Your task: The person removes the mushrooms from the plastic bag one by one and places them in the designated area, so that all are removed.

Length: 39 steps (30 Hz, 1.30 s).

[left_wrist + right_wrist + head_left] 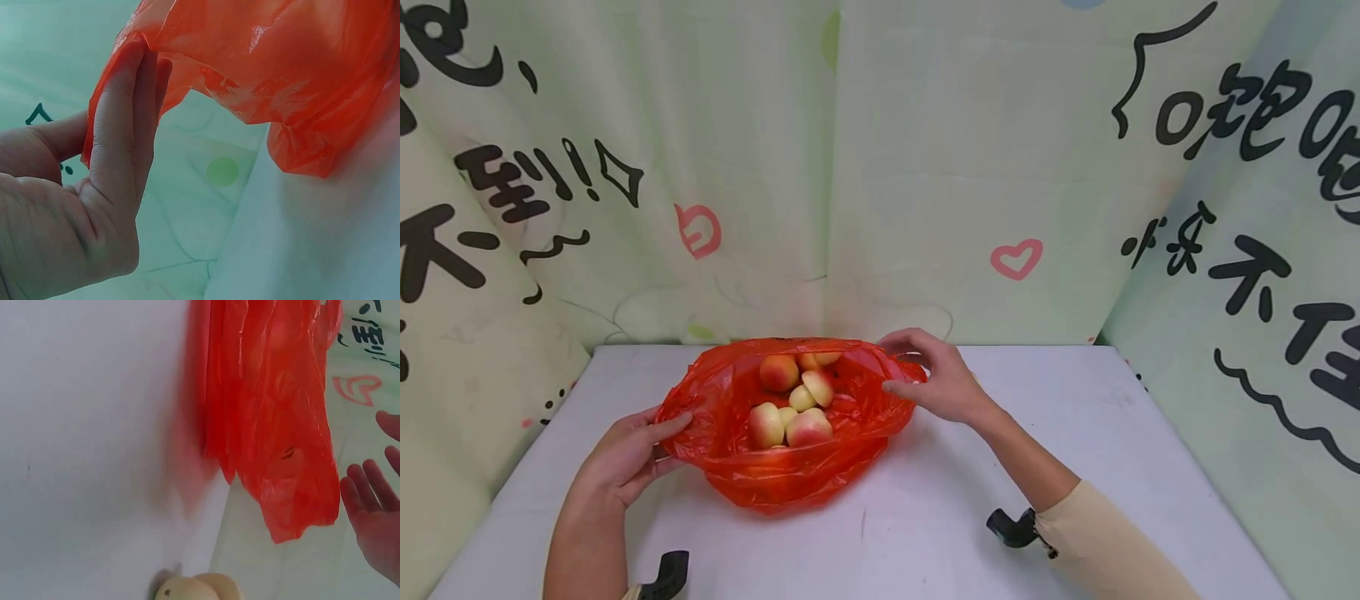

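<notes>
A red plastic bag (790, 483) stands on the table with its mouth spread wide. Inside lie several yellow-and-red peaches (809, 427). At the bag's left end my left hand (628, 454) pinches the rim, thumb on the inner side and fingers outside. The left wrist view shows the same hand (115, 169) with long fingers lying along the film (250, 56). My right hand (943, 379) is at the right end of the mouth, thumb and fingers apart. In the right wrist view its fingertips (351, 481) are right beside the hanging bag corner (300, 500).
The white table (1000, 467) reaches back to a pale curtain (925, 167) with printed writing and hearts. In the right wrist view, a pale rounded thing (197, 589) shows at the bottom edge. Black wrist mounts (1015, 527) project from both forearms.
</notes>
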Motion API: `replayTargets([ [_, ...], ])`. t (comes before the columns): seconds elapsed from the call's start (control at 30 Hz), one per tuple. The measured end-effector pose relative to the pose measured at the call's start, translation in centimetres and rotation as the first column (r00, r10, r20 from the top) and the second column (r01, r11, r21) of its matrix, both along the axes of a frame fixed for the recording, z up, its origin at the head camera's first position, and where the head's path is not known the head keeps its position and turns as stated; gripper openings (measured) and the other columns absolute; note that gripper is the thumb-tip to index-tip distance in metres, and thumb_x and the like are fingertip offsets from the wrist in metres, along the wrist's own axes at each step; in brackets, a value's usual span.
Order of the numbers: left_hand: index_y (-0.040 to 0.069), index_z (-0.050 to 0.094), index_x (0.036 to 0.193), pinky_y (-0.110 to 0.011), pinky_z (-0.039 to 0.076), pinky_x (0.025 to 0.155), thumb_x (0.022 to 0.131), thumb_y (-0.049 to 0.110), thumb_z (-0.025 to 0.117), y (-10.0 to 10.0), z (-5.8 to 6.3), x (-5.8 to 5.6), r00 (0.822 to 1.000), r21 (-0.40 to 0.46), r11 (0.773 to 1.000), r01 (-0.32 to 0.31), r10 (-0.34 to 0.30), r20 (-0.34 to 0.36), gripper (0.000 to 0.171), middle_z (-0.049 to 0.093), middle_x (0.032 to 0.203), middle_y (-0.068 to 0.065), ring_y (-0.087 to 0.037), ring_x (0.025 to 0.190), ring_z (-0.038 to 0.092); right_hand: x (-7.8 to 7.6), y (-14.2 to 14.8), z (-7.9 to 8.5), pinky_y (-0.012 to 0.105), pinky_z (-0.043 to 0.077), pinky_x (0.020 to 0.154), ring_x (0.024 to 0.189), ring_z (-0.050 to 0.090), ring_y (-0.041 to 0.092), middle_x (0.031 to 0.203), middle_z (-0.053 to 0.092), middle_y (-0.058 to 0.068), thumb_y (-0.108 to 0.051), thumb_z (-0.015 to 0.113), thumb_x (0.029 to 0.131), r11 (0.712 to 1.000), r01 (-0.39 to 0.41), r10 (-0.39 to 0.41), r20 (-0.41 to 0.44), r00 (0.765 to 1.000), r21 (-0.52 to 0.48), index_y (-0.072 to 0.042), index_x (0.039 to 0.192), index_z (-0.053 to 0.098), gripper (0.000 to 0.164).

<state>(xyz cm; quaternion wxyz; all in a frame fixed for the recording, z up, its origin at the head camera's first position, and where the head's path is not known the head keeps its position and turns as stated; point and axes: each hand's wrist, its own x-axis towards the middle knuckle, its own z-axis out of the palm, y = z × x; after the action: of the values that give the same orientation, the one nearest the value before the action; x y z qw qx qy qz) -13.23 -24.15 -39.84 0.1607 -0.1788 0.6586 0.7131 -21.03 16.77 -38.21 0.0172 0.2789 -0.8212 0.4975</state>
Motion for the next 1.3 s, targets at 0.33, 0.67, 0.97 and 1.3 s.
replayTargets([
  [0.33,0.007,0.027,0.164,-0.030,0.063,0.087,0.101,0.035,0.069,0.1,0.0,0.0,1.000,-0.013,1.000,0.012,-0.012,0.003,0.080,0.065,0.112,0.009,-0.012,0.099,0.068,0.1,-3.4,-0.3,0.040,0.059,0.100,0.122,0.065,0.029,0.130,0.067,0.002,-0.011,0.080,0.091,0.997,-0.043,0.037,0.094,0.995,0.065,-0.013,0.132,0.065,0.044],
  [0.67,0.009,0.027,0.164,-0.030,0.063,0.087,0.101,0.035,0.069,0.2,0.0,-0.2,1.000,-0.005,1.000,0.012,-0.012,0.016,0.081,0.067,0.110,0.011,-0.012,0.098,0.070,-0.1,-5.7,-0.9,0.055,0.056,0.103,0.122,0.065,0.035,0.133,0.067,0.011,-0.009,0.081,0.089,0.994,-0.076,0.065,0.132,0.989,0.079,-0.009,0.131,0.066,0.044],
  [0.97,0.008,0.026,0.165,-0.030,0.063,0.088,0.101,0.035,0.069,0.3,-0.1,-0.2,1.000,-0.017,1.000,0.012,-0.011,0.026,0.081,0.064,0.114,0.009,-0.011,0.099,0.068,0.0,-7.5,-1.8,0.051,0.058,0.102,0.126,0.061,0.031,0.134,0.065,0.006,-0.012,0.083,0.087,0.975,-0.133,0.105,0.160,0.981,0.176,-0.012,0.131,0.067,0.047],
  [1.3,0.008,0.027,0.164,-0.030,0.063,0.087,0.101,0.037,0.069,0.1,-0.1,-0.1,1.000,-0.040,0.999,0.023,-0.022,0.017,0.081,0.063,0.117,0.008,-0.012,0.100,0.067,0.1,-8.6,-2.8,0.038,0.061,0.094,0.120,0.064,0.029,0.131,0.067,0.007,-0.017,0.085,0.087,0.949,-0.178,0.129,0.194,0.973,0.260,-0.012,0.131,0.067,0.047],
])
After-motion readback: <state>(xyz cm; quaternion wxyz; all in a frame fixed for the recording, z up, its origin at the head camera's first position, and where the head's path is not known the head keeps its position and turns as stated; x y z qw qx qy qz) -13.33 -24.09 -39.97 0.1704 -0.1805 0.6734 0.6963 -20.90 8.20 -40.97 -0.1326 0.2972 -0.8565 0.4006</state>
